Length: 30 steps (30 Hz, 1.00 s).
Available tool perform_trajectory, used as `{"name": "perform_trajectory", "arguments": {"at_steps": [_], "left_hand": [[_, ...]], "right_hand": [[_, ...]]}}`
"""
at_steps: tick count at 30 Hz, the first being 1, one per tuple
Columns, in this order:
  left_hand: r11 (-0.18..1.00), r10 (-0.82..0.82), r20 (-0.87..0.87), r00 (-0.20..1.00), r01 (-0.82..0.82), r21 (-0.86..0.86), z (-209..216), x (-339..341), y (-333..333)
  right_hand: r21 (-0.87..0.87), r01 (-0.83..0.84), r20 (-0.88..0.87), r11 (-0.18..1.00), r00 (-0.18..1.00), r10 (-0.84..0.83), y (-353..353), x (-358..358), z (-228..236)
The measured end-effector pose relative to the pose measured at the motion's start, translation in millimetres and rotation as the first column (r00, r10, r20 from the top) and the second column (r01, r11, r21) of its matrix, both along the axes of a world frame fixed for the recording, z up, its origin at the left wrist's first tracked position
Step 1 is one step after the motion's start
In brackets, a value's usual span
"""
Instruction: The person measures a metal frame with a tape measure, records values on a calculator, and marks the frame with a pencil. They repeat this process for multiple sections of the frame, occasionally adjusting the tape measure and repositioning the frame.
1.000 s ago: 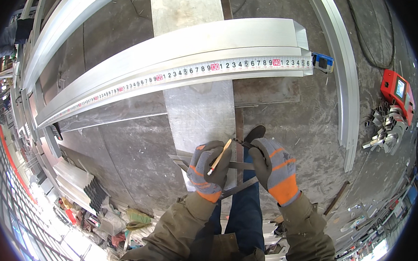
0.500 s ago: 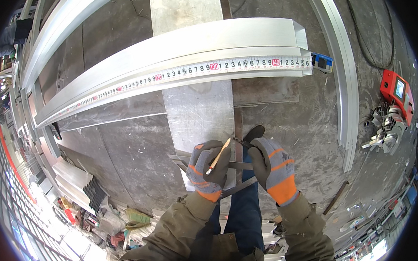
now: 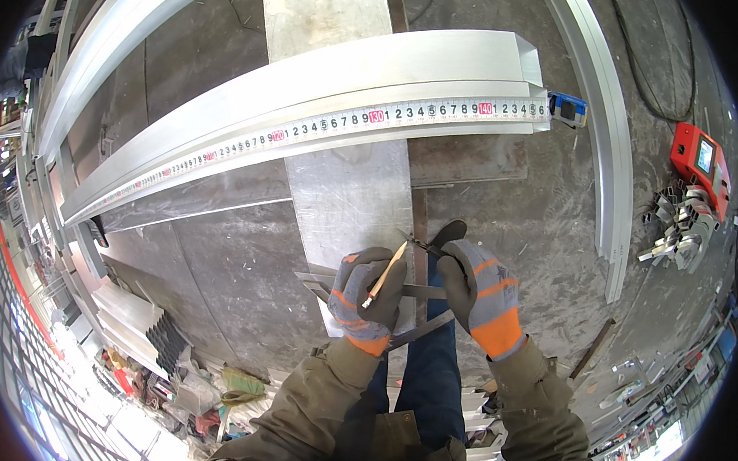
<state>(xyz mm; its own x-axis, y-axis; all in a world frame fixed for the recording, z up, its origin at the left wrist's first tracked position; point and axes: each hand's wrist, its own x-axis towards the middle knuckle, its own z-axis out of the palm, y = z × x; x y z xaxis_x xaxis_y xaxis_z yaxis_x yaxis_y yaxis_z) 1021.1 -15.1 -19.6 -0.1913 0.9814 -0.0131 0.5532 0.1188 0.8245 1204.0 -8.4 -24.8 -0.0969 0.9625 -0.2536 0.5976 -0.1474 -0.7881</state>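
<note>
My left hand (image 3: 365, 294), in a grey glove with orange bands, is closed around a light wooden pencil (image 3: 386, 275), its point facing up and away. Flat dark metal strips (image 3: 422, 329) meeting at an angle, like a set square, pass under that hand and across to the right one. My gloved right hand (image 3: 479, 292) is closed on a thin, dark, pointed blade-like tool (image 3: 419, 242), held close to the pencil's tip. Beyond the hands, a tape measure (image 3: 568, 110) with a blue case has its white tape (image 3: 410, 112) stretched along a long silvery metal profile (image 3: 447, 58).
A pale metal plank (image 3: 350, 195) runs beneath the profile. More long profiles (image 3: 597, 101) lie at right and far left. A red device (image 3: 701, 158) with a screen stands beside a heap of cut metal pieces (image 3: 682, 224). Stacked profiles (image 3: 131, 322) lie at left.
The thin pointed tool in my right hand has swung so that its tip reaches further out past the pencil point. Both hands stay in nearly the same place.
</note>
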Motion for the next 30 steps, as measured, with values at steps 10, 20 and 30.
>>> {"name": "perform_trajectory", "arguments": {"at_steps": [10, 20, 30], "left_hand": [[0.998, -0.055, 0.003, 0.998, 0.055, 0.016, -5.6, -5.7, -2.1], [0.998, -0.064, 0.073, 0.995, 0.064, 0.0, -8.2, -6.6, -5.1], [0.992, -0.121, 0.064, 0.991, 0.123, -0.032, -4.9, -8.6, -5.9]], "right_hand": [[-0.025, -0.038, 0.013, 0.999, 0.999, 0.038, 1.0, 0.5, 3.1], [0.007, -0.016, -0.025, 1.0, 1.0, 0.016, -4.5, 5.4, -3.6], [-0.04, -0.045, 0.022, 0.998, 0.999, 0.046, -0.7, 6.7, 1.7]]}}
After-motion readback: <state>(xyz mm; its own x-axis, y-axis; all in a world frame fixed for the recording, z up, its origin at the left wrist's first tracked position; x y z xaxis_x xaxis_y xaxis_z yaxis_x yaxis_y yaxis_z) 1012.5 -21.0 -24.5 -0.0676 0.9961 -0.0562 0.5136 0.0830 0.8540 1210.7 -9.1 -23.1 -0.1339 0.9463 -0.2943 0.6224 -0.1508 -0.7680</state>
